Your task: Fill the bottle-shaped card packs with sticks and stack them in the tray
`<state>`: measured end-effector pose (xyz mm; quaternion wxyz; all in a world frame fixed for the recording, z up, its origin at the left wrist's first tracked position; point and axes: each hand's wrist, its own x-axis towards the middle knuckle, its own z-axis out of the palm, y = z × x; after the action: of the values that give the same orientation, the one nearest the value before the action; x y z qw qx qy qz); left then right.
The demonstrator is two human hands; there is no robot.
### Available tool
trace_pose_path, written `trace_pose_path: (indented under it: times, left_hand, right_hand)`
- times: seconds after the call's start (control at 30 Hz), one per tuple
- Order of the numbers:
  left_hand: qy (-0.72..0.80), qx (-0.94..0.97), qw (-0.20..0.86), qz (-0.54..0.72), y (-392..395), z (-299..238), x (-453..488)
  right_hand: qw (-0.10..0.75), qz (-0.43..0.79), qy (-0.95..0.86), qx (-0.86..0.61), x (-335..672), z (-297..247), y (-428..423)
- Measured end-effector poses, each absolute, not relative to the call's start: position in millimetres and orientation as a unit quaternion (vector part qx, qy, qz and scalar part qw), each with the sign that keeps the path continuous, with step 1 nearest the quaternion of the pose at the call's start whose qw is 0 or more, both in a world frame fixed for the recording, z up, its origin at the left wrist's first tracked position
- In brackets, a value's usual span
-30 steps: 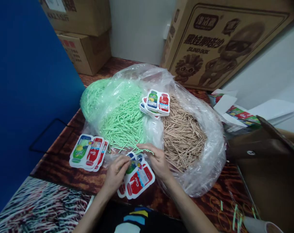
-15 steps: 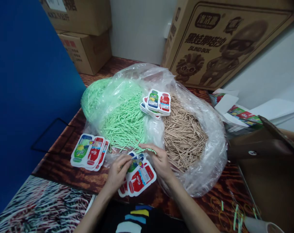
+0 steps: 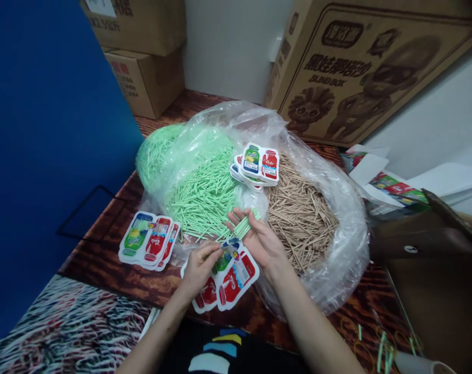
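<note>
My left hand [image 3: 201,266] pinches the upper edge of a jar-shaped card pack [image 3: 236,283] printed with green Sprite and red Cola designs. A second card pack [image 3: 205,297] lies partly beneath it. My right hand [image 3: 267,248] is turned palm up, just above and right of the pack, with a small bundle of green sticks [image 3: 244,226] across its curled fingers. Behind both hands, a heap of loose green sticks [image 3: 205,192] lies in a clear plastic bag [image 3: 236,111]. Brown sticks [image 3: 300,218] are heaped to the right of it.
Stacked card packs [image 3: 146,241] lie at the left on the wood-patterned table [image 3: 103,270]; another card stack [image 3: 259,165] rests on the bag. A large carton [image 3: 337,78] stands behind. At lower right are an open box [image 3: 434,280] and rubber bands [image 3: 363,350].
My right hand has turned palm up and risen slightly, so the green stick bundle shows more fully. My left hand still pinches the card pack. The view has shifted a little.
</note>
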<state>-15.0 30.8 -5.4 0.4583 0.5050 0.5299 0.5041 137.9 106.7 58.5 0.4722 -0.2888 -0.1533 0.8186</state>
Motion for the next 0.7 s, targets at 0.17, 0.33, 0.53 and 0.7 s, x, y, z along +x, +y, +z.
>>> trace_pose_path:
  times: [0.17, 0.33, 0.53, 0.7]
  left_hand:
    - [0.541, 0.397, 0.539, 0.510, 26.9, -12.5, -10.5]
    - [0.518, 0.405, 0.521, 0.545, 30.8, -11.9, -8.3]
    - [0.508, 0.420, 0.490, 0.570, 37.6, -3.1, -4.7]
    - [0.493, 0.387, 0.537, 0.564, 36.6, -1.0, -1.4]
  right_hand:
    - [0.418, 0.801, -0.254, -0.346, 135.2, 58.8, 97.3]
    - [0.296, 0.706, -0.497, -0.408, 145.6, 73.4, 89.6]
    - [0.216, 0.481, -0.696, -0.487, 169.0, 89.3, 72.2]
    - [0.256, 0.384, -0.766, -0.446, 170.3, 88.0, 61.5]
